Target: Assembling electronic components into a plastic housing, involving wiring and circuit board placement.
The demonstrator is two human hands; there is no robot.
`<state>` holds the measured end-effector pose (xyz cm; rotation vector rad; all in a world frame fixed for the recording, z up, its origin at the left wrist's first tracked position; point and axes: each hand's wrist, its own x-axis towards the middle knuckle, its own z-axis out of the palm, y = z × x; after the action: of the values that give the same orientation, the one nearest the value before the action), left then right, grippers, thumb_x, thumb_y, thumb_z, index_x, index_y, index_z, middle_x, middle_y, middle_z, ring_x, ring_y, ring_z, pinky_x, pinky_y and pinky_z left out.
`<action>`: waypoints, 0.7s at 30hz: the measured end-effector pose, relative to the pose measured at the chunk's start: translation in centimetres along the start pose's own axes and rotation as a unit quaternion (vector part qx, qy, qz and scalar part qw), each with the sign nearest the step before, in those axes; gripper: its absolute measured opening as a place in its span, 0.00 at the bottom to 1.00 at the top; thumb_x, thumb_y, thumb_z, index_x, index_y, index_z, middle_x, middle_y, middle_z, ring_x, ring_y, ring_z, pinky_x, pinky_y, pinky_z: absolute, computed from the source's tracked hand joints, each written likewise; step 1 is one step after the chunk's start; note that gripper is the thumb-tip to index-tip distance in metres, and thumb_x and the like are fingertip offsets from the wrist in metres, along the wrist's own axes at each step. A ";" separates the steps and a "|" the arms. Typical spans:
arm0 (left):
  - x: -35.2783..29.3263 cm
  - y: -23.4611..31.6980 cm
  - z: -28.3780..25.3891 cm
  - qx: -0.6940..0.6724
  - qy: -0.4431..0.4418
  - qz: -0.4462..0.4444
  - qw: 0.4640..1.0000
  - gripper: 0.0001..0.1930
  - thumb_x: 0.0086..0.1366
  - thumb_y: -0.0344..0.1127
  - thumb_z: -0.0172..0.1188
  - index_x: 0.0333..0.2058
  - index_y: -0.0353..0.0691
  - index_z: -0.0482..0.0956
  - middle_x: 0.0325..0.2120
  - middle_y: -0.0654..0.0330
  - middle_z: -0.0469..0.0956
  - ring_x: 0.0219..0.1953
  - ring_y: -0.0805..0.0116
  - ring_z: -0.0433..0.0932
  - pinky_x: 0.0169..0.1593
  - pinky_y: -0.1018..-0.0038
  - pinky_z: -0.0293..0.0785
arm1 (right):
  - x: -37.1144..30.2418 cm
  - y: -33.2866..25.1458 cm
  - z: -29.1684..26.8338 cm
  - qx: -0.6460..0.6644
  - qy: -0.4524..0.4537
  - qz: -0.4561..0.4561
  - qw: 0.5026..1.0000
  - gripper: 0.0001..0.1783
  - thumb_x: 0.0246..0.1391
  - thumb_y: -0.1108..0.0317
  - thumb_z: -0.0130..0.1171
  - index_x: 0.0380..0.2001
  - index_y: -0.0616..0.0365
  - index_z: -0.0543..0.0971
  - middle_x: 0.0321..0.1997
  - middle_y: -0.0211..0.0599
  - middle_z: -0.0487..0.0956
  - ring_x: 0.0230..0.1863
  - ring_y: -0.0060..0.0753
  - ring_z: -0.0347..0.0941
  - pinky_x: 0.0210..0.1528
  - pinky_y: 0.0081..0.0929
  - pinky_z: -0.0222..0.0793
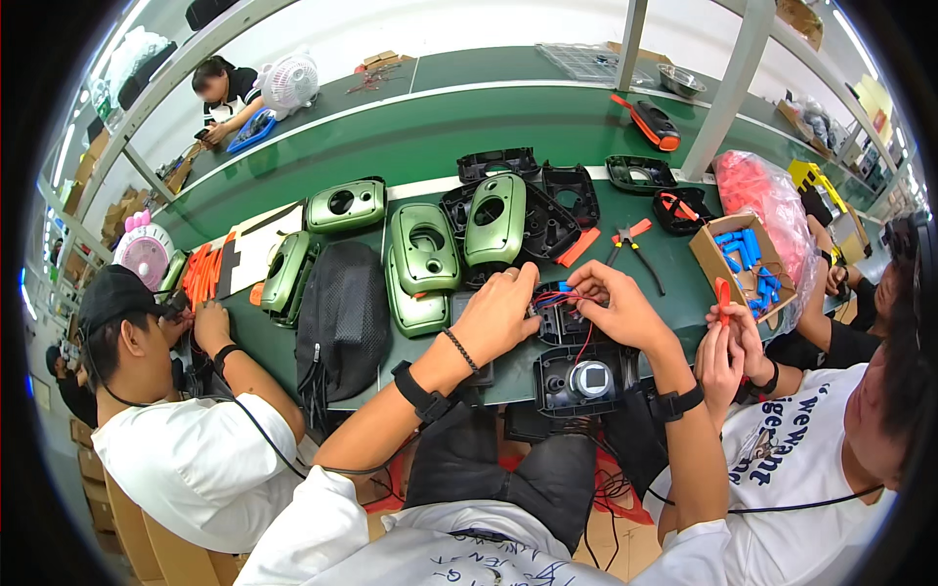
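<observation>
Just within right hand (620, 308) pinch: thin wires (567, 297) over black housing (564, 327).

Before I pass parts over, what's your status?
Left hand at black housing. Right hand pinching red and blue wires. Green shells just beyond.

My left hand (500, 311) is at the small black housing (563, 330), grip unclear; my right hand (623, 305) pinches thin red and blue wires (578, 293) above it. Black casing (554, 383) with round silver part (591, 379) just below, nearer me. Green shells (352, 205) beyond my hands, black mesh bag (342, 317) left. Pliers (637, 256) to the right, then cardboard box (716, 279) of blue cylinders (747, 245). Co-workers (195, 449) either side.
</observation>
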<state>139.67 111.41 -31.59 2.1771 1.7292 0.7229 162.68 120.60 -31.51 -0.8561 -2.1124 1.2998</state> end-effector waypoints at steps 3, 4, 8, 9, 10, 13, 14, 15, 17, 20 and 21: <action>-0.3 0.4 -1.1 0.003 0.025 0.015 1.000 0.32 0.60 0.34 0.76 0.59 0.36 0.70 0.46 0.44 0.80 0.48 0.42 0.81 0.52 0.54 0.79 | -0.1 0.4 0.0 0.007 -0.004 -0.003 1.000 0.19 0.54 0.78 0.65 0.51 0.63 0.78 0.42 0.36 0.84 0.46 0.27 0.82 0.52 0.28 0.77; -0.4 0.3 -1.4 0.003 0.042 0.028 0.999 0.34 0.59 0.34 0.77 0.61 0.36 0.71 0.49 0.44 0.81 0.49 0.44 0.82 0.53 0.56 0.80 | -0.1 0.4 0.0 0.003 -0.009 -0.010 1.000 0.21 0.53 0.77 0.65 0.52 0.62 0.78 0.44 0.36 0.84 0.48 0.28 0.81 0.54 0.29 0.77; 0.0 0.1 -2.7 -0.159 -0.052 -0.037 0.985 0.33 0.59 0.35 0.79 0.61 0.34 0.77 0.56 0.48 0.80 0.55 0.55 0.83 0.58 0.62 0.83 | -0.8 0.0 -0.5 0.010 -0.008 -0.009 1.000 0.23 0.53 0.74 0.68 0.53 0.62 0.77 0.46 0.36 0.84 0.49 0.28 0.81 0.56 0.30 0.76; 0.0 0.1 -2.8 -0.158 -0.055 -0.036 0.985 0.33 0.59 0.35 0.79 0.61 0.34 0.77 0.56 0.48 0.80 0.55 0.55 0.83 0.58 0.62 0.83 | -1.0 -0.7 -0.6 -0.005 -0.004 -0.008 1.000 0.25 0.52 0.73 0.70 0.54 0.62 0.77 0.47 0.38 0.84 0.51 0.31 0.81 0.58 0.32 0.76; 0.0 -0.2 -2.6 -0.213 -0.067 -0.036 0.974 0.32 0.60 0.34 0.78 0.61 0.34 0.77 0.56 0.50 0.80 0.56 0.56 0.83 0.59 0.62 0.83 | -1.3 -1.3 -0.8 -0.019 0.001 -0.005 1.000 0.27 0.50 0.72 0.72 0.55 0.62 0.77 0.48 0.40 0.83 0.52 0.34 0.81 0.59 0.33 0.75; -0.2 -0.2 -2.3 -0.276 -0.094 -0.043 0.956 0.32 0.60 0.28 0.78 0.61 0.34 0.77 0.57 0.54 0.80 0.57 0.60 0.82 0.61 0.63 0.83 | -2.9 -3.8 -1.5 -0.135 0.076 -0.085 0.984 0.30 0.48 0.69 0.74 0.55 0.62 0.76 0.50 0.45 0.82 0.55 0.41 0.80 0.61 0.37 0.75; -0.2 -0.2 -2.0 -0.289 -0.086 -0.048 0.952 0.32 0.59 0.27 0.78 0.62 0.34 0.76 0.58 0.54 0.79 0.58 0.61 0.81 0.61 0.63 0.83 | -3.6 -4.6 -1.7 -0.136 0.093 -0.079 0.983 0.30 0.49 0.68 0.75 0.54 0.62 0.77 0.50 0.48 0.80 0.56 0.49 0.78 0.62 0.41 0.73; -0.3 -0.4 -1.9 -0.299 -0.077 -0.055 0.950 0.32 0.59 0.26 0.78 0.62 0.34 0.76 0.58 0.54 0.78 0.58 0.61 0.81 0.62 0.63 0.83 | -4.2 -5.1 -1.5 -0.129 0.097 -0.075 0.984 0.30 0.49 0.68 0.75 0.54 0.62 0.77 0.50 0.48 0.80 0.56 0.49 0.78 0.62 0.41 0.73; -0.4 -0.5 -1.7 -0.315 -0.094 -0.058 0.943 0.33 0.59 0.24 0.77 0.63 0.34 0.75 0.60 0.54 0.77 0.60 0.62 0.79 0.63 0.64 0.82 | -6.0 -6.0 -0.9 -0.203 0.179 -0.094 0.958 0.26 0.51 0.68 0.73 0.53 0.62 0.77 0.50 0.48 0.80 0.55 0.52 0.78 0.60 0.42 0.73; -0.7 -0.7 -1.6 -0.356 -0.070 -0.082 0.928 0.34 0.59 0.25 0.77 0.64 0.34 0.75 0.61 0.55 0.76 0.62 0.63 0.77 0.64 0.65 0.80 | -9.2 -7.6 1.8 -0.166 0.218 -0.085 0.958 0.19 0.54 0.71 0.69 0.49 0.62 0.80 0.48 0.47 0.81 0.52 0.53 0.77 0.57 0.43 0.72; -0.6 -0.3 -1.5 -0.356 -0.076 -0.081 0.928 0.34 0.59 0.25 0.77 0.64 0.34 0.75 0.61 0.55 0.76 0.62 0.63 0.77 0.64 0.65 0.80 | -10.2 -8.0 2.7 -0.160 0.222 -0.083 0.958 0.18 0.54 0.72 0.69 0.48 0.61 0.81 0.47 0.46 0.81 0.52 0.52 0.77 0.56 0.43 0.72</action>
<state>138.51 110.72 -30.61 1.5274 1.2705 0.9269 165.59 108.78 -26.36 -0.9702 -1.9970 0.6131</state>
